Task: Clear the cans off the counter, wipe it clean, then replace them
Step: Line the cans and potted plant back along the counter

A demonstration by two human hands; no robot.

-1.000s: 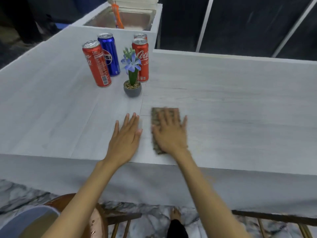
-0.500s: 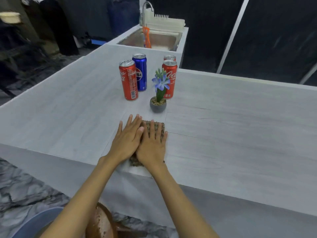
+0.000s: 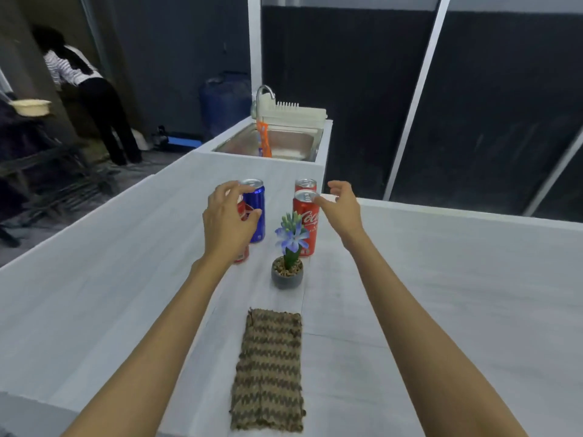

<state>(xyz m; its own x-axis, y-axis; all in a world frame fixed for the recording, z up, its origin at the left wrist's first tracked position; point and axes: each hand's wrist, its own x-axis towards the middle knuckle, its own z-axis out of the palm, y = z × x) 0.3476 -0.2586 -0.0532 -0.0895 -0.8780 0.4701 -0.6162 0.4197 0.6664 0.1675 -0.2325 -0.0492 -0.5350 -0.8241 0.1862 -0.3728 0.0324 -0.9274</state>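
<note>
Left hand (image 3: 225, 225) covers a red can (image 3: 242, 257), grip unclear; right hand (image 3: 342, 206) hangs open beside the Coca-Cola can (image 3: 304, 222).

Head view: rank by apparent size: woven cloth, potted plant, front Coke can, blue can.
1. woven cloth: clearly largest, also nearest.
2-3. potted plant and front Coke can: look alike, not ranked.
4. blue can: smallest-looking, but farther back and partly behind the left hand.
</note>
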